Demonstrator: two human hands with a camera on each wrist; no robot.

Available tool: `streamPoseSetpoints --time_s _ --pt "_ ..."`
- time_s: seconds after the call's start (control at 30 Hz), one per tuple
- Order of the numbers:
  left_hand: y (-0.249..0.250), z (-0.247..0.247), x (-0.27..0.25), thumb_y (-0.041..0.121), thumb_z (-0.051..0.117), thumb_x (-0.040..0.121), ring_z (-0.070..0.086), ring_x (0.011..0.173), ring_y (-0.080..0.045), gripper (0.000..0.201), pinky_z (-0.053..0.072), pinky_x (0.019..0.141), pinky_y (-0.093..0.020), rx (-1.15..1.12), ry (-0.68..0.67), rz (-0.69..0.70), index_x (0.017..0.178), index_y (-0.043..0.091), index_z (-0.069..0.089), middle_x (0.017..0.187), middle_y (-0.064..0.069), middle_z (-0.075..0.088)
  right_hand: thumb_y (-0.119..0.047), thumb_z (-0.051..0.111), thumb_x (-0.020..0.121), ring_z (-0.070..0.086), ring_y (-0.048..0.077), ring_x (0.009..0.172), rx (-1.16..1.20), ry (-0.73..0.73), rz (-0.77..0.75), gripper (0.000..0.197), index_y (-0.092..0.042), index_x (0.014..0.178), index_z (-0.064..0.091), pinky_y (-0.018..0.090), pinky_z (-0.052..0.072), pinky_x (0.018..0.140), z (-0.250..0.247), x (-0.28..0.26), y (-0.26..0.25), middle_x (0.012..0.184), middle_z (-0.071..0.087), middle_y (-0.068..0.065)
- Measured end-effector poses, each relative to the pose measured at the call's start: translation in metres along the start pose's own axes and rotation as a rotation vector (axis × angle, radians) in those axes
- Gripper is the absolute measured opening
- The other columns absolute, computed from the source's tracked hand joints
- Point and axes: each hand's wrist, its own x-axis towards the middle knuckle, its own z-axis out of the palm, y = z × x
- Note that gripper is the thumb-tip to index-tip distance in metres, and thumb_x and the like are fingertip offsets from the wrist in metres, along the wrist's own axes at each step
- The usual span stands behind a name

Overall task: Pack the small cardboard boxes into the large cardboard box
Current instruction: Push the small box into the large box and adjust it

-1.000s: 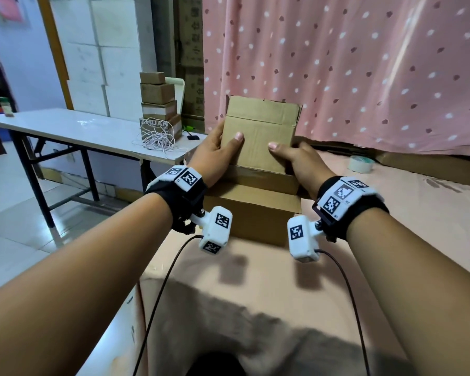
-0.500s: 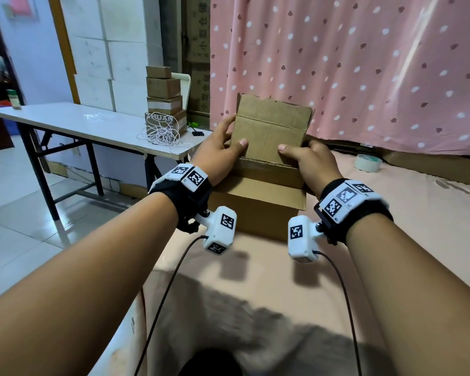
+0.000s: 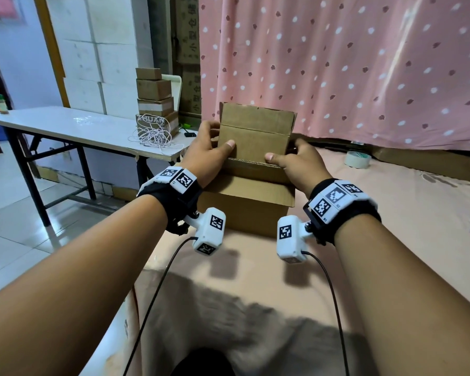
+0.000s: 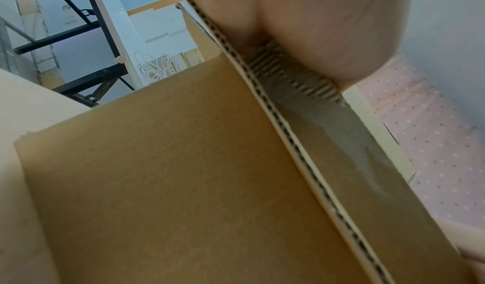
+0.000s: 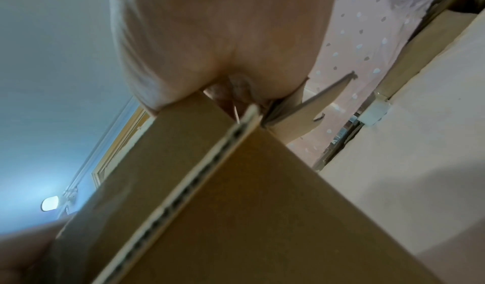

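Head view: left hand [image 3: 205, 156], right hand [image 3: 300, 162] fingers clamped on one small box [image 3: 255, 139]; four stacked boxes [image 3: 156, 104] behind.

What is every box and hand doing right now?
large cardboard box: open, flaps up, on the pink-covered surface.
left hand: grips the box's left side.
right hand: grips its right side.
small cardboard boxes: stacked on the white table, not yet packed.
tape roll: lying flat, untouched.
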Motion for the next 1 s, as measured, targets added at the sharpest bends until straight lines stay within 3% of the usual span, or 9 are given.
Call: streamPoseSetpoints --time_s 0.07,0.17,0.3,0.47,0.57,0.73,0.8,0.9,1.0 --pt "-0.0009 -0.0011 -0.0010 0.021 0.062 0.098 0.063 0.111 -0.010 0.061 0.052 0.103 -0.040 0.016 0.006 0.025 0.150 0.031 0.030 0.125 0.006 0.058 -0.030 0.083 0.075 0.065 0.021 0.115 0.018 -0.006 0.007 0.064 -0.022 0.132 0.054 0.040 0.050 0.106 0.0021 0.0017 0.0006 0.123 0.068 -0.003" --pt "-0.0011 -0.0025 -0.0019 0.021 0.062 0.098 0.064 0.109 -0.010 0.084 0.053 0.100 -0.037 0.058 -0.003 0.070 0.155 0.051 0.009 0.127 0.004 0.055 -0.034 0.085 0.067 0.048 0.025 0.137 0.026 0.023 0.001 0.109 -0.029 0.155 0.020 0.046 0.040 0.115 0.0040 0.0011 0.0007 0.154 0.044 0.002" --pt "-0.0017 -0.0018 -0.0041 0.020 0.059 0.097 0.057 0.122 -0.014 0.085 0.049 0.107 -0.043 0.100 -0.025 0.141 0.154 0.056 0.007 0.151 0.005 0.042 -0.020 0.087 0.071 0.025 0.024 0.149 0.021 0.066 -0.097 0.124 -0.039 0.159 0.001 0.040 0.025 0.122 0.0027 -0.0019 0.0028 0.164 0.020 0.006" --pt "-0.0036 -0.0017 -0.0045 0.024 0.057 0.092 0.046 0.134 -0.016 0.081 0.043 0.112 -0.051 0.141 -0.023 0.170 0.153 0.055 0.015 0.139 0.014 0.037 -0.013 0.086 0.073 0.022 0.020 0.147 -0.022 0.059 -0.180 0.124 -0.045 0.158 0.001 0.042 0.027 0.122 0.0019 -0.0031 0.0036 0.156 0.022 -0.001" --pt "-0.0042 -0.0024 -0.0047 0.018 0.058 0.095 0.046 0.134 -0.017 0.079 0.045 0.110 -0.051 0.157 -0.024 0.182 0.152 0.056 0.018 0.148 0.009 0.037 -0.013 0.086 0.073 0.026 0.020 0.143 -0.026 0.050 -0.196 0.120 -0.046 0.158 0.007 0.045 0.030 0.121 0.0030 -0.0043 0.0039 0.138 0.027 -0.010" --pt "-0.0027 -0.0022 -0.0056 0.021 0.059 0.091 0.055 0.124 -0.015 0.085 0.051 0.105 -0.048 0.122 -0.024 0.193 0.153 0.055 0.011 0.154 0.003 0.039 -0.017 0.087 0.072 0.025 0.022 0.147 -0.018 0.072 -0.194 0.113 -0.047 0.156 0.017 0.046 0.031 0.121 0.0024 -0.0037 0.0053 0.157 0.028 -0.001" --pt "-0.0035 -0.0032 -0.0039 0.017 0.061 0.090 0.054 0.125 -0.013 0.091 0.054 0.101 -0.042 0.108 -0.028 0.181 0.154 0.054 0.009 0.154 0.002 0.038 -0.019 0.086 0.072 0.027 0.023 0.146 -0.016 0.075 -0.193 0.112 -0.048 0.155 0.018 0.045 0.032 0.120 0.0020 -0.0037 0.0057 0.158 0.029 -0.001" --pt "-0.0050 -0.0042 -0.0009 0.001 0.062 0.088 0.053 0.117 0.004 0.100 0.057 0.078 -0.017 0.022 -0.036 0.148 0.158 0.047 0.006 0.152 0.000 0.038 -0.023 0.086 0.071 0.032 0.023 0.143 -0.023 0.082 -0.196 0.109 -0.049 0.154 0.020 0.046 0.034 0.118 0.0021 -0.0039 0.0062 0.155 0.034 -0.001" --pt "-0.0020 -0.0038 -0.0017 -0.007 0.057 0.087 0.052 0.107 0.016 0.099 0.055 0.072 -0.013 -0.020 -0.037 0.154 0.160 0.040 0.009 0.153 -0.004 0.037 -0.023 0.085 0.071 0.032 0.023 0.142 -0.014 0.085 -0.195 0.107 -0.048 0.154 0.022 0.044 0.034 0.118 0.0021 -0.0040 0.0068 0.153 0.036 -0.001"
